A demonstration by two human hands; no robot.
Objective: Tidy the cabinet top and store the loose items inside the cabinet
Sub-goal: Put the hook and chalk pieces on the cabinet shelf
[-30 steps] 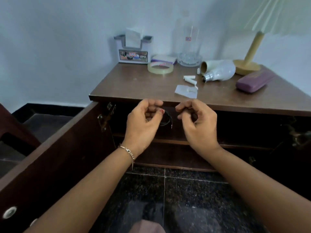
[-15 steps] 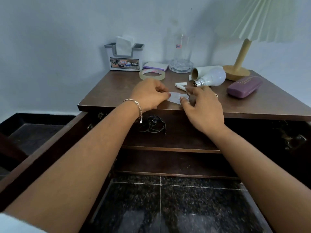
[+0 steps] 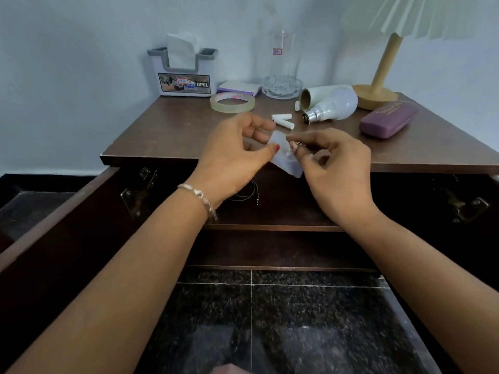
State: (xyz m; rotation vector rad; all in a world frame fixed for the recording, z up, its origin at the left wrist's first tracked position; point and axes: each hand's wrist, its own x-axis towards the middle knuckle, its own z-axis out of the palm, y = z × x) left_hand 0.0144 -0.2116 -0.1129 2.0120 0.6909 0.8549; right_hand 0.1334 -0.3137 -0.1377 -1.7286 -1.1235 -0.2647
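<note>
Dark brown wood forms the cabinet top (image 3: 167,130), set against a pale bluish wall, and both cabinet doors stand open, the left door (image 3: 67,225) swung out toward 8 o'clock. Just above the front edge, at the middle of the view, the two hands hold a small clear plastic pouch (image 3: 286,157) between them, lifted off the wood. The left hand (image 3: 232,155), with a bracelet (image 3: 199,197) at its wrist, pinches the pouch's left edge under the thumb, its other fingers loosely spread above. The right hand (image 3: 334,163) pinches the pouch's right edge between thumb and forefinger, the remaining fingers curled; something small and metallic glints at those fingertips, too small to identify. From the pouch, two short white sticks (image 3: 283,120) lie near at 12 o'clock. A roll of clear tape (image 3: 232,103) lies flat at 11 o'clock, and behind it a tissue holder (image 3: 183,79) stands against the wall beside a purple-edged notepad (image 3: 239,87). A glass vase (image 3: 283,74) stands at 12 o'clock by the wall. At 1 o'clock a light bulb (image 3: 334,106) lies on its side touching a cardboard tube (image 3: 316,94), with a pleated-shade lamp (image 3: 383,66) just beyond them. A purple glasses case (image 3: 388,121) lies at 2 o'clock. Below the left wrist, at 7 o'clock, a black earphone cable (image 3: 251,193) rests on the upper shelf (image 3: 272,227) inside the cabinet. Black speckled floor tile (image 3: 270,319) fills the 6 o'clock foreground.
</note>
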